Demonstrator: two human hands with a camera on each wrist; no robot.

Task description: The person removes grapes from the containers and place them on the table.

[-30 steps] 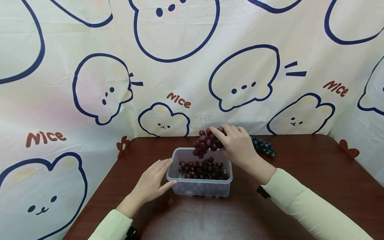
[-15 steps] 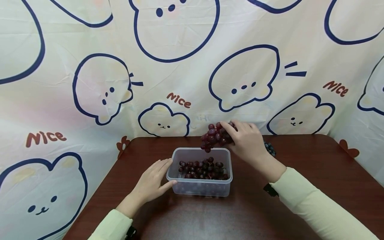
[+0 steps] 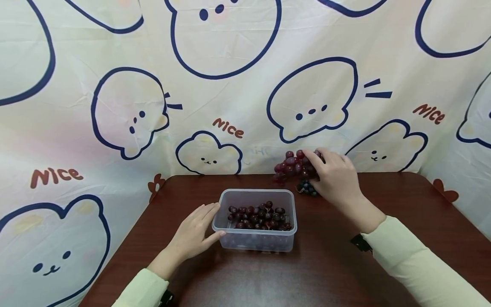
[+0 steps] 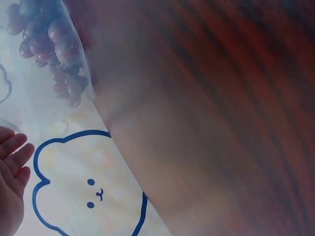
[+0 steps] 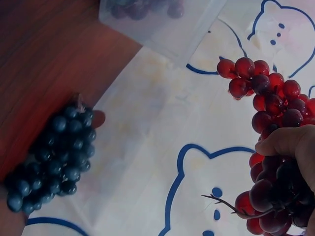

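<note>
My right hand (image 3: 337,175) grips a bunch of red grapes (image 3: 293,166), raised behind and to the right of a clear plastic container (image 3: 257,242). In the right wrist view the thumb presses on the red bunch (image 5: 275,105), and a thin stem sticks out. A bunch of dark blue grapes (image 3: 307,187) lies on the table, partly hidden by the right hand; the right wrist view shows it whole (image 5: 56,157). Dark red grapes (image 3: 258,216) lie inside the container. My left hand (image 3: 193,230) rests against the container's left rim, fingers straight.
The brown wooden table (image 3: 245,281) ends at a printed cloth backdrop (image 3: 253,98) with bear drawings, which stands around its far side and both sides.
My right hand has carried the red grapes from above the container to the right and slightly up, past the container. More of the dark blue bunch's left end shows. The left hand stays at the rim.
</note>
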